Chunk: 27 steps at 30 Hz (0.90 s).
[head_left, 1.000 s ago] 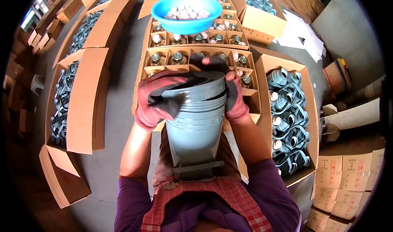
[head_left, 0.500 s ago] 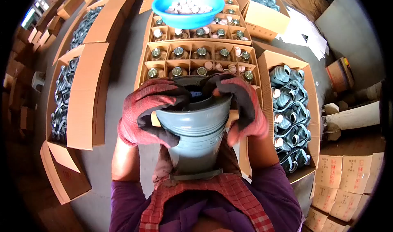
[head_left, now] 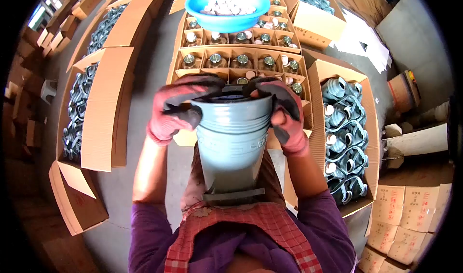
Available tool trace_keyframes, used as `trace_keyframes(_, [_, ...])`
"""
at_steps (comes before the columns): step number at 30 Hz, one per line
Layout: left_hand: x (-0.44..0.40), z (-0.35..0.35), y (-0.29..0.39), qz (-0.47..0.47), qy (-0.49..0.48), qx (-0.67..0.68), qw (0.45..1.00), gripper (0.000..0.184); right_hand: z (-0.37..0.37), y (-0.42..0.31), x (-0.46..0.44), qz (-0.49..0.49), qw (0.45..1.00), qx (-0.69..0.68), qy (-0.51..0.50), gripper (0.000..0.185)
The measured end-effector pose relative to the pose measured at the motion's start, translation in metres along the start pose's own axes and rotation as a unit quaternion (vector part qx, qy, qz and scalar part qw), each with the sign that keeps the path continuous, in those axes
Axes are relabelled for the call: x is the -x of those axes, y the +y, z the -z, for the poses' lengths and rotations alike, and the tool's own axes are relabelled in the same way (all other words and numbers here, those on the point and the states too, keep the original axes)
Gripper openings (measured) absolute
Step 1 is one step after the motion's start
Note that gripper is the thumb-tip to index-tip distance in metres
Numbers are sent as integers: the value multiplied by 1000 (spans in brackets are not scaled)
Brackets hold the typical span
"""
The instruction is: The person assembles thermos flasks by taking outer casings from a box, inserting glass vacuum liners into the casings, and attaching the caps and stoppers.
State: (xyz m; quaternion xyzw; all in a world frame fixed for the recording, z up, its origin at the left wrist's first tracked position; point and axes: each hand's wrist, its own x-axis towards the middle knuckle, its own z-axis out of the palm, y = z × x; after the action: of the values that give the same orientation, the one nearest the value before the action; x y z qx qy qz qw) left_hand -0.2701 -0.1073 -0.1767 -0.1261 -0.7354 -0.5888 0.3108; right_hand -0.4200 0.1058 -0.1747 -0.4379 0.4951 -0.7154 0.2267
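Note:
A grey-blue plastic flask casing (head_left: 234,140) is in front of my body, its wide open end facing up and away from me. My left hand (head_left: 183,106), in a red and black glove, is closed on the left side of the rim. Across from it, my right hand (head_left: 282,111), gloved alike, grips the right side of the rim. A dark ring shows at the opening between my fingers; what lies deeper inside is hidden. Below the casing's lower end, a dark grey strip (head_left: 234,196) runs crosswise near my red checked apron.
Ahead is a divided carton (head_left: 179,75) of glass bottles with silvery necks. A blue basin (head_left: 226,22) of small pale discs rests on the bottles behind. Cartons of grey-blue casings flank me, one carton (head_left: 316,94) at right, another carton (head_left: 103,114) at left. Stacked boxes (head_left: 405,210) stand lower right.
Both hands have shifted along the rim, and the casing is tipped more upright, showing less of its inside. The surroundings have moved slightly right in view.

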Motion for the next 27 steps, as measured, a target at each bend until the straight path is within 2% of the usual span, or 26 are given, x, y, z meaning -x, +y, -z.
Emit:
trace_keyframes(2, [11,-14,-15,47,66,69,994,57,-7,17,-2,10,996,-69,57,59])
trace_keyframes(3, [9,-23,-18,28,117,162,979,51,-8,20,-3,2,991,-112,76,54])
trace_keyframes(4, [7,-24,-15,56,133,131,981,43,-10,22,-3,-8,983,-155,96,49])
trace_keyframes(5, [2,-26,-8,46,128,112,984,41,-8,27,-1,0,986,-108,129,46])
trace_keyframes(6, [-2,-27,-5,36,123,92,987,40,-6,33,-3,76,986,-105,101,46])
trace_keyframes(7, [-6,-33,-6,-52,133,106,984,45,-4,41,-7,154,980,-103,71,47])
trace_keyframes(8, [-10,-29,-1,-90,83,49,991,50,-3,42,-4,186,978,-68,72,47])
trace_keyframes(9, [-7,-28,-6,-102,74,35,991,51,-2,43,-2,218,973,-33,75,48])
trace_keyframes(10, [-2,-29,-9,-112,65,23,991,51,1,43,0,207,976,-14,63,47])
trace_keyframes(12, [5,-25,-12,-58,72,22,995,45,3,40,2,187,981,23,37,46])
trace_keyframes(14, [9,-12,-21,-6,44,117,992,48,3,20,2,206,961,185,-11,47])
trace_keyframes(15, [10,-4,-21,47,35,138,989,55,-8,3,2,187,948,259,-9,47])
trace_keyframes(16, [6,5,-18,86,-3,87,992,66,-18,-9,2,166,929,331,-6,48])
trace_keyframes(18, [-8,11,1,63,-85,40,994,73,-17,-8,1,147,930,338,-7,46])
trace_keyframes(19, [-22,2,32,42,-147,-129,980,78,-17,-8,1,137,930,342,-8,45])
trace_keyframes(22, [-22,-53,63,-47,-92,-440,892,89,-39,-29,-9,176,867,466,-9,41])
trace_keyframes(23, [-20,-54,61,-56,-61,-428,900,80,-44,-36,-9,162,858,486,-24,37])
trace_keyframes(26, [-10,-42,42,-117,-19,-361,925,65,-14,-18,-11,128,949,275,-90,36])
trace_keyframes(27, [-6,-39,34,-110,-13,-357,927,55,-1,6,-9,79,991,104,-11,38])
